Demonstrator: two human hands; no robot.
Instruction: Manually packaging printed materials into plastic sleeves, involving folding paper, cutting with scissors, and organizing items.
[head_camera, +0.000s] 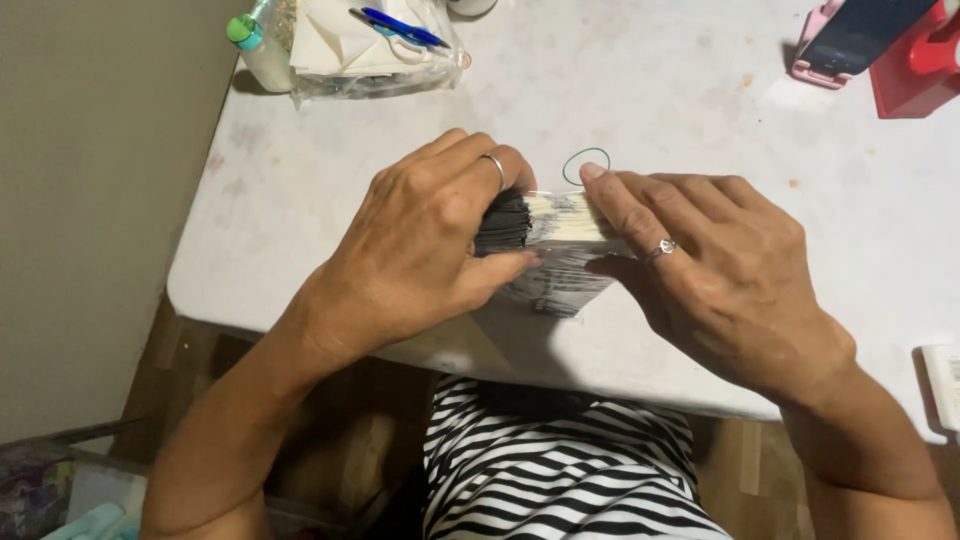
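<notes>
Both hands grip a thick stack of thin flat sheets (548, 240) in a clear wrap, dark along its left edge and pale on top, held just above the white table (700, 130). My left hand (425, 250) clasps the stack's left end, a ring on one finger. My right hand (700, 270) pinches the right end, also with a ring. A green rubber band (586, 165) lies on the table just behind the stack.
A clear plastic bag (370, 45) with papers and blue pens lies at the back left, beside a small bottle with a green cap (255, 50). A phone on a pink stand (850, 40) and a red object (920, 70) are back right. A white device (945, 385) sits at the right edge.
</notes>
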